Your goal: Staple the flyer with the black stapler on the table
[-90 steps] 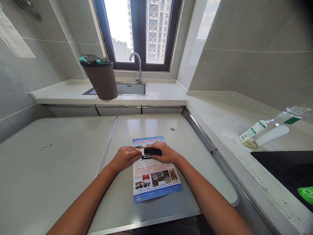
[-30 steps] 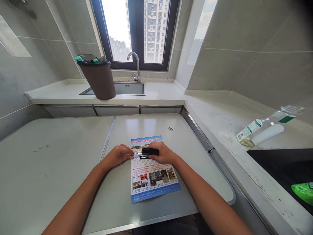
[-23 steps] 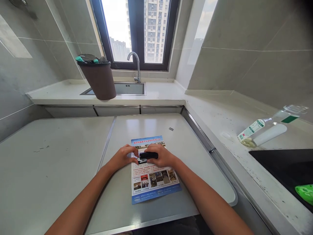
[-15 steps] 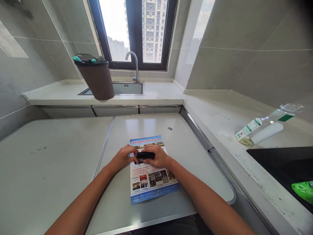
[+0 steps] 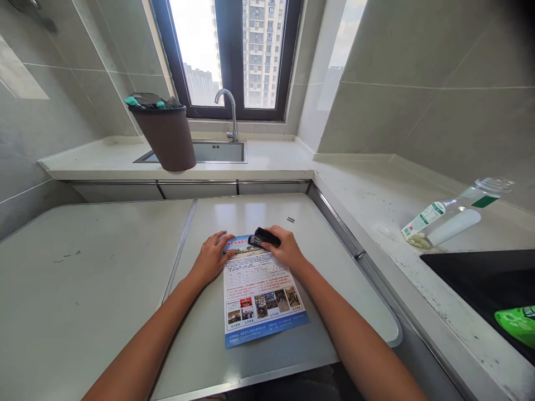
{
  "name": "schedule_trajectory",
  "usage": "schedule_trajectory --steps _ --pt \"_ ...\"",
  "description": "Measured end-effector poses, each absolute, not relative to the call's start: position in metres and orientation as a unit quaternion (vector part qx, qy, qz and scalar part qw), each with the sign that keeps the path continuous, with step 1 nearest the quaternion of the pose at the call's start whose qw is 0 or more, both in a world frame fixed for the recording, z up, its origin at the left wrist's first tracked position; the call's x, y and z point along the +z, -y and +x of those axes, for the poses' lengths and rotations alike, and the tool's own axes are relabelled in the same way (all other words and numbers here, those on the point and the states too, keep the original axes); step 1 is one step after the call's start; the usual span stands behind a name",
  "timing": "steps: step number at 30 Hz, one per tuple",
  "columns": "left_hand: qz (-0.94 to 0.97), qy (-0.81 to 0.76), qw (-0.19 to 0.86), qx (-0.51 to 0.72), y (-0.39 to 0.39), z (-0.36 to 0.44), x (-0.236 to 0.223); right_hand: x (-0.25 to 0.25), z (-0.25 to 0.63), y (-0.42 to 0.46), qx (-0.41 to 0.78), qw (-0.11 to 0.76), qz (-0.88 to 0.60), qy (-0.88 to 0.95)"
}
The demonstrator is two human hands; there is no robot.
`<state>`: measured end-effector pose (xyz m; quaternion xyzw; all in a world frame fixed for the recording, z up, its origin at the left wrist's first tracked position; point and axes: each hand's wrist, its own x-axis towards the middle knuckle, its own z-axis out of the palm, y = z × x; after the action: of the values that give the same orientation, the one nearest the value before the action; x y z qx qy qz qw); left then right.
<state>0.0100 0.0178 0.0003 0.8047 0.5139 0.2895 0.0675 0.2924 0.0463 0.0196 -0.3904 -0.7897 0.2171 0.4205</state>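
Note:
A black stapler (image 5: 267, 238) is in my right hand (image 5: 288, 249), whose fingers wrap around its back end. Its front end points left over the top part of a printed leaflet (image 5: 259, 278). Whether the leaflet's edge sits between the stapler's jaws, I cannot tell. My left hand (image 5: 212, 257) lies on the upper left edge of the leaflet, fingers stretched and thumb apart, pressing on the paper. The leaflet has blue bands, red text and a row of photos. Just beyond the stapler lie small metal staple strips (image 5: 291, 219).
The leaflet lies on a white folding table (image 5: 112, 278) with a seam. Behind it, a brown bin (image 5: 167, 139) stands by the sink (image 5: 221, 150) and tap (image 5: 234, 117). A clear bottle (image 5: 455, 209) lies on the right counter, near a black hob (image 5: 480, 273) with a green packet (image 5: 516, 324).
My right hand has carried the stapler up and right, from the leaflet's middle to its top. My left hand has let go of the stapler and moved to the leaflet's upper left edge.

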Motion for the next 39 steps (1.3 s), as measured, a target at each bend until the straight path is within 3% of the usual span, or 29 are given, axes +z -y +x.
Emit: schedule_trajectory --steps 4,10,17,24,30,39 --pt "0.826 -0.514 0.066 0.222 -0.021 0.008 -0.011 0.014 0.326 -0.069 0.102 0.432 -0.507 0.739" --pt "0.813 -0.474 0.146 0.305 -0.020 0.006 -0.007 0.001 0.346 -0.081 0.055 0.394 -0.566 0.722" --pt "0.746 -0.494 0.182 0.407 -0.015 0.005 0.011 -0.002 0.337 -0.079 0.061 0.347 -0.552 0.756" --pt "0.634 -0.522 0.363 0.440 -0.019 -0.004 0.010 0.000 0.337 -0.078 0.085 0.336 -0.525 0.777" --pt "0.664 -0.511 0.342 0.426 -0.020 -0.008 0.012 0.008 0.337 -0.071 0.099 0.286 -0.464 0.832" --pt "0.640 -0.527 0.368 0.421 -0.023 -0.014 0.010 0.014 0.333 -0.061 0.134 0.276 -0.412 0.858"
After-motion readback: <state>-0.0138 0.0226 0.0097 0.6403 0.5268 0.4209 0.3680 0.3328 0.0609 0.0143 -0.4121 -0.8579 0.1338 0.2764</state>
